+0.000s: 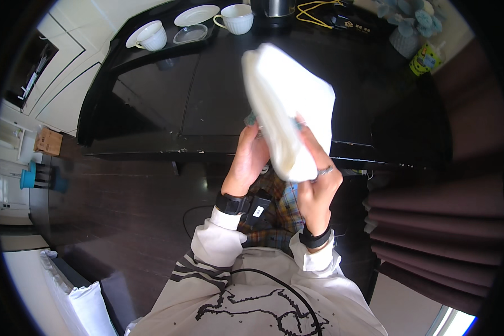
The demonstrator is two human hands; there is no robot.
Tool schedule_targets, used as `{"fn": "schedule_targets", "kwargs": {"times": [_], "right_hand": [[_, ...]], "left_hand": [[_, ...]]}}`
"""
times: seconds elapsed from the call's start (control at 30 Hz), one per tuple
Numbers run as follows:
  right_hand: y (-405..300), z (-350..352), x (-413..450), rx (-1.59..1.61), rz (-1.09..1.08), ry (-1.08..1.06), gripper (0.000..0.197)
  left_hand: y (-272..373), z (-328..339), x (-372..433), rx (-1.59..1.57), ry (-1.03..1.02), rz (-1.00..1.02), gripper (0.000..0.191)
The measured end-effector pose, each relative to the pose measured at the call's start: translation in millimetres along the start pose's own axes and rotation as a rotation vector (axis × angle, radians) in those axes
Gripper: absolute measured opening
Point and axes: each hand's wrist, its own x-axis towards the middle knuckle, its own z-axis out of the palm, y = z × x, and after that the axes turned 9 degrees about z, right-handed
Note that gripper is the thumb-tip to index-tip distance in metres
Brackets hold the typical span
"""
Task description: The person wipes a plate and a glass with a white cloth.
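Note:
Both hands hold up a thick white folded bundle (296, 90) over the front edge of a black glossy desk (151, 101). Blur and glare hide whether it is cloth or paper. My left hand (248, 157) grips its lower left side, with some fingers hidden behind it. On the lower right, my right hand (321, 172), wearing a ring, has a finger laid across the white face. The bundle stands tilted, its layered edge toward the left. Black straps circle both wrists, and a black device (258, 208) sits by the left one.
Along the desk's back stand two white cups (151, 37), a white saucer (197, 15), a clear glass dish (190, 34) and a metal kettle (279, 7). A vase (404, 42) stands back right. Brown curtains (437, 227) hang at right; a blue stool (28, 175) is far left.

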Motion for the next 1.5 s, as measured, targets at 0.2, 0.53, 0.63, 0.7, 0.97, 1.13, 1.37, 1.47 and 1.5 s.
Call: {"fn": "schedule_targets", "kwargs": {"times": [0.2,0.53,0.63,0.7,0.97,1.13,1.37,1.47,1.5], "right_hand": [[10,2,1,0.04,0.252,0.099,0.039],[8,-4,6,0.049,0.253,0.042,0.047],[4,-5,2,-0.015,0.126,0.01,0.046],[-2,1,-1,-0.032,-0.113,-0.058,0.052],[4,2,2,0.032,0.14,0.057,0.047],[-1,7,-2,-0.014,-0.072,-0.006,0.045],[-5,4,-4,0.049,-0.049,-0.017,0.048],[-5,5,0,-0.01,-0.081,-0.054,0.048],[4,5,0,0.005,-0.028,-0.016,0.048]], "left_hand": [[-4,0,13,-0.11,-0.062,0.006,0.061],[-2,1,12,-0.106,-0.077,0.024,0.062],[-2,-1,5,-0.036,-0.039,-0.005,0.062],[-5,-9,-8,-0.129,-0.054,0.029,0.059],[-1,1,9,-0.055,-0.085,0.026,0.059],[3,-2,-10,-0.034,0.095,-0.041,0.058],[-7,-9,-7,-0.033,0.071,-0.047,0.057],[-4,-9,-11,0.022,0.158,-0.049,0.053],[-3,-4,-1,-0.033,0.031,-0.005,0.053]]}}
